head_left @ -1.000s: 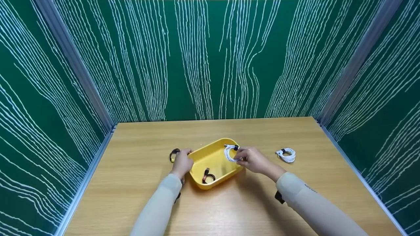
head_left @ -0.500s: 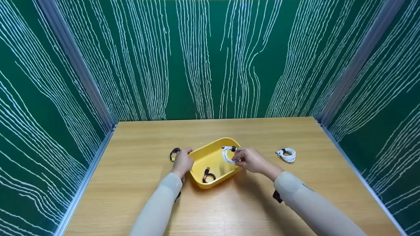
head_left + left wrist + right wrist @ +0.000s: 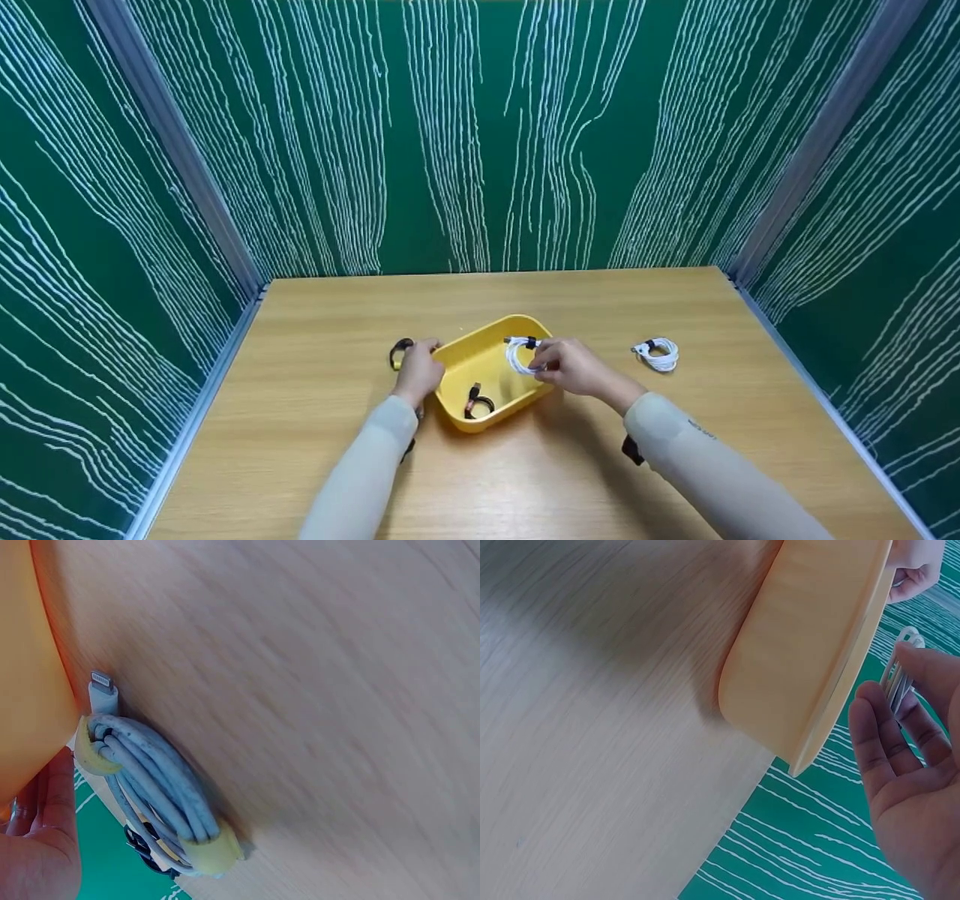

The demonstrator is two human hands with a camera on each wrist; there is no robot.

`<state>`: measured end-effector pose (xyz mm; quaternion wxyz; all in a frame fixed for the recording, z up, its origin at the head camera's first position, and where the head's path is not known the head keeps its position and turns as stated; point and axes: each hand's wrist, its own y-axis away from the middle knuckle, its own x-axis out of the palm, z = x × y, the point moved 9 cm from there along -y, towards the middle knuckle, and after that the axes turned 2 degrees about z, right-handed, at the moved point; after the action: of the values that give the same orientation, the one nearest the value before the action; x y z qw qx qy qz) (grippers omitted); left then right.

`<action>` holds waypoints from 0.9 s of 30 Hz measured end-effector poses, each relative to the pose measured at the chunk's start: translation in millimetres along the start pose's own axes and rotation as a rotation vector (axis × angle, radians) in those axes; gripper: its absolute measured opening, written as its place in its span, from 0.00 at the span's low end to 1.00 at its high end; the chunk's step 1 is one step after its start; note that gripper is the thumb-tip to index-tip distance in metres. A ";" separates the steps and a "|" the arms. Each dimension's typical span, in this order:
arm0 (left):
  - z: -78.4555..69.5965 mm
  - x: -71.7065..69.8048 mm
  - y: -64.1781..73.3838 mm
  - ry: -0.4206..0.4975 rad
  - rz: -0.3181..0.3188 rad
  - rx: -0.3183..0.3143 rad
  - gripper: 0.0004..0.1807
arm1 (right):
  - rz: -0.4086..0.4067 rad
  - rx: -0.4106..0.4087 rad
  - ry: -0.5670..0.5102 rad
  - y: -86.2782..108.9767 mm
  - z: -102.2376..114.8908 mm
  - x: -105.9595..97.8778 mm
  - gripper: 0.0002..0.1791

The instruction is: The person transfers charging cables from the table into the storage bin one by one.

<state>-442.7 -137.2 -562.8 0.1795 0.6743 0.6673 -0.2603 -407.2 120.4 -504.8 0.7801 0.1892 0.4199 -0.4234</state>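
Observation:
My right hand [image 3: 574,366] pinches a coiled white cable [image 3: 516,356] with a black strap over the right part of a yellow plastic bin [image 3: 480,343]. Thumb and fingertips hold the coil's edge in the right wrist view [image 3: 898,682]. At the bin's left end, my left hand [image 3: 418,373] grips the rim. Inside the bin lies a small coiled black cable [image 3: 478,405] with a reddish band. Beside the bin's outer wall, a coiled pale cable [image 3: 161,772] with yellow ties and a flat metal plug lies under my left hand, mostly hidden in the head view.
Another coiled white cable [image 3: 660,354] with a black strap lies on the wooden table [image 3: 337,315] to the right. A black looped cable [image 3: 400,351] shows just past my left hand. Green walls [image 3: 450,135] with pale wavy lines enclose the table's back and sides.
My right hand has shifted slightly left with the white cable, which hangs a little lower over the bin. My left hand keeps its grip on the rim.

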 end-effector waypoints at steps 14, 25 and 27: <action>-1.9 0.0 -0.1 -0.015 0.002 -0.001 0.20 | 0.016 -0.044 0.014 -6.2 6.9 6.9 0.08; 1.2 1.0 -0.6 -0.003 0.004 -0.017 0.20 | 0.092 -0.015 0.031 -13.4 10.1 14.8 0.08; 1.8 1.2 -0.4 0.001 0.002 -0.025 0.21 | 0.099 -0.027 0.035 -14.3 11.4 16.3 0.08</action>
<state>-443.3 -137.3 -564.9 0.1878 0.6730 0.6698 -0.2514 -408.6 96.6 -510.6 0.7950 0.2069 0.4294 -0.3752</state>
